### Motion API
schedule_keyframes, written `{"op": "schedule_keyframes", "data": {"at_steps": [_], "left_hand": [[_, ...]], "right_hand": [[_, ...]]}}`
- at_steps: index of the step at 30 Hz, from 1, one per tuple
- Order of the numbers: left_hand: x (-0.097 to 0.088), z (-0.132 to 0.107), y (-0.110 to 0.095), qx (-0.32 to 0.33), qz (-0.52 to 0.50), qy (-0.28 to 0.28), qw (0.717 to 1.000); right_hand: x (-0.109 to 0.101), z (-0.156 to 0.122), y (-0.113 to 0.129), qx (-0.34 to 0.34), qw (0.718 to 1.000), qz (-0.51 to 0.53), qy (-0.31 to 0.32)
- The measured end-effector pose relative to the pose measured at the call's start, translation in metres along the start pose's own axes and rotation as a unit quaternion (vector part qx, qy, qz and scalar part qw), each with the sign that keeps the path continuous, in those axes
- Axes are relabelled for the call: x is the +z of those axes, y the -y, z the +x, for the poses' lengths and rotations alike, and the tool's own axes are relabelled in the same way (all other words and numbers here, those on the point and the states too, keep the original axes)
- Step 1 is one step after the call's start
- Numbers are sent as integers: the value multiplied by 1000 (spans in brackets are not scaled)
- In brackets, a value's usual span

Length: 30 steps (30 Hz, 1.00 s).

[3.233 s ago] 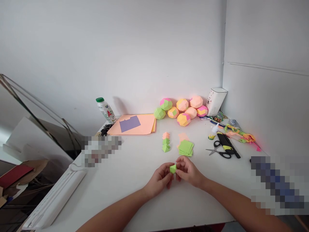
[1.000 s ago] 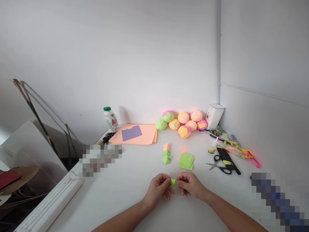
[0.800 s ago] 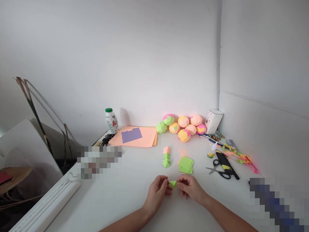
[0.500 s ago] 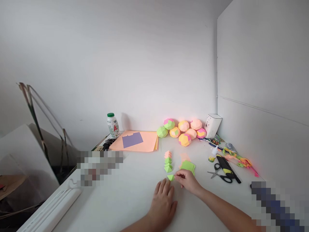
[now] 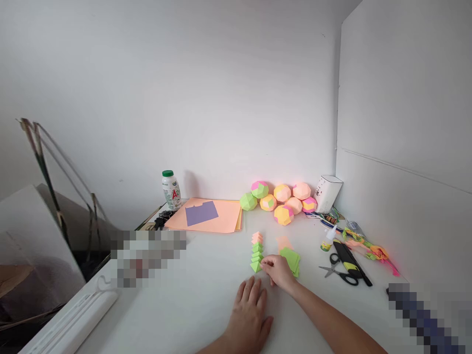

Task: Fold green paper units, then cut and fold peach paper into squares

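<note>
Your right hand (image 5: 278,272) is pinching the green folded paper (image 5: 255,267), just shifted to the near end of the paper row (image 5: 257,248) and lengthening it, while your left hand (image 5: 249,312) is lying on the desk (image 5: 177,295), fingers slightly spread.

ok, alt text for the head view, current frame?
The right hand touches the front green piece of a row of folded green and peach paper on a white table; the left hand lies palm down nearer the viewer. Paper squares lie beside the row, scissors to the right, faceted paper balls behind.
</note>
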<state>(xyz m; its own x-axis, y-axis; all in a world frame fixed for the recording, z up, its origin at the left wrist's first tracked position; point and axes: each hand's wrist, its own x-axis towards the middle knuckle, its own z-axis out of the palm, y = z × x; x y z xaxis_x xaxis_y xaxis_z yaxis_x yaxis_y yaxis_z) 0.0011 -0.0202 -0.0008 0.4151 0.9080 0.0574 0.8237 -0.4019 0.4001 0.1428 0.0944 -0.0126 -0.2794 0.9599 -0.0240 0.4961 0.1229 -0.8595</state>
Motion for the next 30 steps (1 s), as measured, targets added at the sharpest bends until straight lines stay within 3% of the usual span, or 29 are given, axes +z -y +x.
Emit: {"op": "schedule_keyframes", "data": {"at_steps": [6,10,16,21,25,27,30], "left_hand": [[7,1,5,6,31,-22,999],[9,0,8,27,44,-39,998],[18,2,15,77,43,-75,993],[22,4,18,87,43,-85,992],[11,4,8,90,26,-106,990],[1,8,9,60,7,-124,990],[-19,21,31,-85,-4,-156,984]], "right_hand": [[7,-4,0,-28,997,-53,-48],[9,-16,5,-86,988,-94,-92],[11,-35,12,-210,969,-130,-17],[10,-31,12,-236,961,-145,-9],[8,-29,10,-247,958,-149,-2],[8,-29,9,-254,956,-146,2],[9,-29,7,-270,953,-140,4]]}}
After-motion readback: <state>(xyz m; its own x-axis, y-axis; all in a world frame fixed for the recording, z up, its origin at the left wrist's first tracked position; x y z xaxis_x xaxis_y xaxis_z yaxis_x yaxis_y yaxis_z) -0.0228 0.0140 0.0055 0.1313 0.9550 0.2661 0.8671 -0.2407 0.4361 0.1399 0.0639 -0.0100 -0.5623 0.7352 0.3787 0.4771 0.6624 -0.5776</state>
